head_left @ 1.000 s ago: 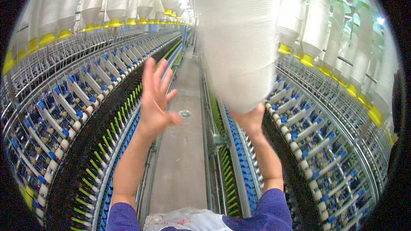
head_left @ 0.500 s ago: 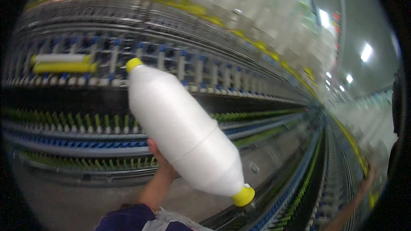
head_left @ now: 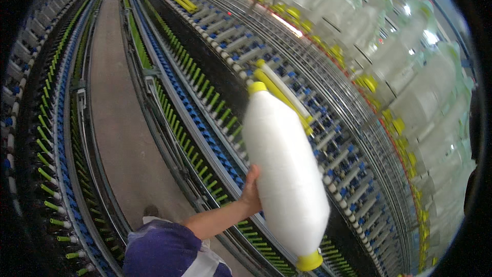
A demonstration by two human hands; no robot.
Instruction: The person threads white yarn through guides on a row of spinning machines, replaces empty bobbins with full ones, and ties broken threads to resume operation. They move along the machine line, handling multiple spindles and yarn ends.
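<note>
holding white bobbin [head_left: 286, 159] around yellow tube [head_left: 309, 262]: left fingers [head_left: 251, 189]

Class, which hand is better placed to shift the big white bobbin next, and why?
Probably the left: the left hand holds the white bobbin at its left side, partly hidden behind it, while the right hand is not in view.

Place is looking like a spinning mill: long machines [head_left: 353, 159] are lining both sides of a narrow walkway [head_left: 111, 66], with green pegs [head_left: 219, 107] standing along them in close rows. Pale rolls of yarn [head_left: 423, 90] are hanging in ranks high at right, yellow caps [head_left: 366, 83] showing below, bright lamps [head_left: 430, 37] shining beyond. A fat white spool [head_left: 287, 169], yellow at both ends, is pointing the same way.
</note>
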